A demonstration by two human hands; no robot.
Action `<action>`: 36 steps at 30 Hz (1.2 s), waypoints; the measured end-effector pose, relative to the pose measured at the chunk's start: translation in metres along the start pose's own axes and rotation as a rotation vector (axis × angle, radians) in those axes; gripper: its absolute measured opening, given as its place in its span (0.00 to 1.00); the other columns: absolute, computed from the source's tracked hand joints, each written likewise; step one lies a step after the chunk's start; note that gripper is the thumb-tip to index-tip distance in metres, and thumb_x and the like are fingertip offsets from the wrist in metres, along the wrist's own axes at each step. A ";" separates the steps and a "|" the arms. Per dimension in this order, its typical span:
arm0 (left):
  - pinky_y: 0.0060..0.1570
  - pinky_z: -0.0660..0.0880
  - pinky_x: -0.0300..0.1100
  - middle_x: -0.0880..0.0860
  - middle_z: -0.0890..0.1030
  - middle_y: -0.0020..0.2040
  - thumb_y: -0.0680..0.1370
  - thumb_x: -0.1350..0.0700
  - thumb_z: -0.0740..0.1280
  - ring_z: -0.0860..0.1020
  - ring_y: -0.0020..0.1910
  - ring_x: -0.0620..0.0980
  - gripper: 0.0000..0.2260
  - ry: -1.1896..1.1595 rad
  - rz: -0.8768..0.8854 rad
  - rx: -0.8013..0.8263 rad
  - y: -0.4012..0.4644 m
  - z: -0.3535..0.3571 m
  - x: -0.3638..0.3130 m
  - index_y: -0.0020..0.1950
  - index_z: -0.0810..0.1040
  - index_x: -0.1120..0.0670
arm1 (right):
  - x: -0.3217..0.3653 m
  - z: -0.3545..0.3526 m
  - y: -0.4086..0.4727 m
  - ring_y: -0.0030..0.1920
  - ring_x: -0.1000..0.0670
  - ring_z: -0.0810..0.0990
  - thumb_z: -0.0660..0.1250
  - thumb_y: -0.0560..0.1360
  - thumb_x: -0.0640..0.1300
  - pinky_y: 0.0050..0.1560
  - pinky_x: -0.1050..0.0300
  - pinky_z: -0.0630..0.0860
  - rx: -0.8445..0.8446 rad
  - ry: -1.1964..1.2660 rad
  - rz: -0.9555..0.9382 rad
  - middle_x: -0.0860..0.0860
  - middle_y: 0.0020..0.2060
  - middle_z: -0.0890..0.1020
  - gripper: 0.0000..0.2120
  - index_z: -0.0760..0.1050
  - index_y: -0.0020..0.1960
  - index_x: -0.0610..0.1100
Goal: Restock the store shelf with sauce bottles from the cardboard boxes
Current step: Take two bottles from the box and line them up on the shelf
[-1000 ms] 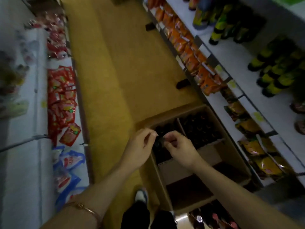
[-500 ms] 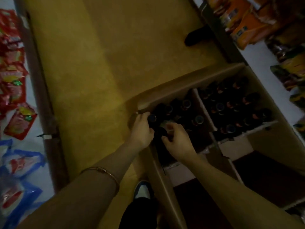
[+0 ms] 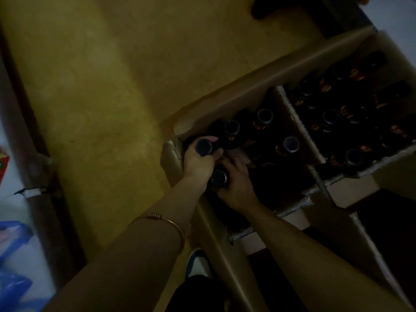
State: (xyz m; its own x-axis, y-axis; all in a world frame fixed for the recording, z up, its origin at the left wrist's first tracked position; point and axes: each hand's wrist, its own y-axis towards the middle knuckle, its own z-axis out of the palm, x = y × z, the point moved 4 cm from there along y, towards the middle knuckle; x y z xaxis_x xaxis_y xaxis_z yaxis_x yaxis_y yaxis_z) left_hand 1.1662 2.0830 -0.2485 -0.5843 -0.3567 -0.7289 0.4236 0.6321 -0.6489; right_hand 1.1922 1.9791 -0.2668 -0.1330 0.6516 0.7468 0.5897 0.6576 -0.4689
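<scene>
Yellow floor, cardboard box (image 3: 238, 91) nearer than before, both hands' fingers now around bottle necks.

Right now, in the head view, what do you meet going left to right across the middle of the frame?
White shelf edge → yellow floor → left hand gripping a bottle → right hand on another bottle → cardboard divider → right compartment's bottles.

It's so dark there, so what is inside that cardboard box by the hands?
Inside the cardboard box stand dark bottles, caps up. The left hand and right hand each grip one, hiding their bodies.
</scene>
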 end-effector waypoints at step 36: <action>0.36 0.74 0.54 0.63 0.79 0.32 0.67 0.48 0.73 0.78 0.33 0.60 0.16 0.197 0.712 0.129 -0.321 -0.023 -0.332 0.30 0.77 0.61 | 0.290 -0.363 -0.247 0.42 0.55 0.84 0.73 0.69 0.36 0.50 0.53 0.80 -0.500 0.286 -0.232 0.51 0.37 0.86 0.10 0.80 0.33 0.49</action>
State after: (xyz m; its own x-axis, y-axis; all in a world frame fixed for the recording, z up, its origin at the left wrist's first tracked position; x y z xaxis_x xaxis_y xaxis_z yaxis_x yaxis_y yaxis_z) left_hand 1.2083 2.0144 0.2068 -0.2471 0.2457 -0.9373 0.8162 0.5742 -0.0646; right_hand 1.2973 1.8684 0.2374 -0.1244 0.3399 0.9322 0.8820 0.4682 -0.0530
